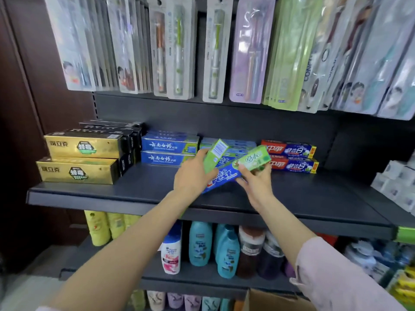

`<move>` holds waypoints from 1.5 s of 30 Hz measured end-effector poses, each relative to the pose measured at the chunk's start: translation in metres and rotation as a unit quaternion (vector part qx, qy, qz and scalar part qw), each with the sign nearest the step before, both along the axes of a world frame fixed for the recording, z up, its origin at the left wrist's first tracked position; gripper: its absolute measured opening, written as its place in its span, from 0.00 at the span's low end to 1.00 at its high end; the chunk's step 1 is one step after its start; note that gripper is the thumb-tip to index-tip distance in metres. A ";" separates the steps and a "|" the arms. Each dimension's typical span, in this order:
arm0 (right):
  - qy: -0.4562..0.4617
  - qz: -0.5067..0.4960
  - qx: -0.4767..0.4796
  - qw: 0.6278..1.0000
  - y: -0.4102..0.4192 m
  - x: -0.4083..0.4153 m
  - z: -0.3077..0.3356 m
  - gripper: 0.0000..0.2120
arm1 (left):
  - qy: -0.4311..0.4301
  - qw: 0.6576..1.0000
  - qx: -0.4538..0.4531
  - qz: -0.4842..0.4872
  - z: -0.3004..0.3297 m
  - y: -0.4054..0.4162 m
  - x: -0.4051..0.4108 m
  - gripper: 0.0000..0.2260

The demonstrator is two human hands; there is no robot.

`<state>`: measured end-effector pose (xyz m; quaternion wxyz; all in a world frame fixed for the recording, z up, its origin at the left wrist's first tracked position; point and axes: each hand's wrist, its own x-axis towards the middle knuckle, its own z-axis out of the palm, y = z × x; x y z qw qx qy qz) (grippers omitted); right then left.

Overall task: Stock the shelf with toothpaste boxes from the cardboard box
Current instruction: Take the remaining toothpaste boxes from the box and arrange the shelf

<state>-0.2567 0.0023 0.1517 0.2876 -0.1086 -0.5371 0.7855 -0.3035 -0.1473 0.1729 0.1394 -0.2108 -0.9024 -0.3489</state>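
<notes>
- Our left hand (190, 173) is curled round a green rectangular toothpaste carton w/ a barcode end (214, 154), held tilted above the dark grey metal shelf (139, 191), barcode end pointing up and away.
- Our right hand (256, 179) pinches a second green toothpaste carton w/ white lettering (253, 159) btwn thumb and fingers (lying slantwise, far end toward the right).
- A blue Crest toothpaste box (222, 178) sits under both green cartons, tilted, its near end at the left; both hands touch it, but we cannot tell which one carries it.
- All three boxes are over the mid part of the shelf, in front of a stack of light-blue toothpaste boxes (235, 144).
- Left on the shelf: gold rectangular toothpaste boxes (83, 158) stacked two high, w/ black boxes (116, 127) just behind them.
- Next to those, toward the centre: dark-blue toothpaste boxes w/ white script (167, 151), two high.
- Right of the hands: red-and-blue toothpaste boxes (290, 157), also two high.
- Above the shelf, toothbrush blister packs (215, 50) hang in a row.
- Lower shelf: teal shampoo bottles (201, 243), a white bottle (171, 252) and yellow bottles (100, 227).
- Corner of the brown cardboard box (267, 299) shows at the near bottom edge, by our pink sleeve (336, 277).
</notes>
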 end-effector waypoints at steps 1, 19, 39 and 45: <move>-0.029 -0.029 0.038 0.998 0.000 -0.003 -0.004 0.24 | -0.007 1.000 -0.009 -0.004 -0.001 0.001 -0.004 0.26; -0.231 -0.092 0.623 0.742 0.017 -0.011 -0.014 0.16 | 0.043 0.985 -0.157 -0.052 0.002 0.023 -0.019 0.28; -0.137 -0.195 0.372 0.897 0.039 -0.004 0.004 0.21 | 0.073 0.988 -0.094 -0.093 0.017 0.015 -0.050 0.17; -0.179 -0.163 0.608 0.756 0.037 -0.004 -0.007 0.21 | 0.118 0.981 -0.126 -0.085 -0.005 0.038 -0.046 0.16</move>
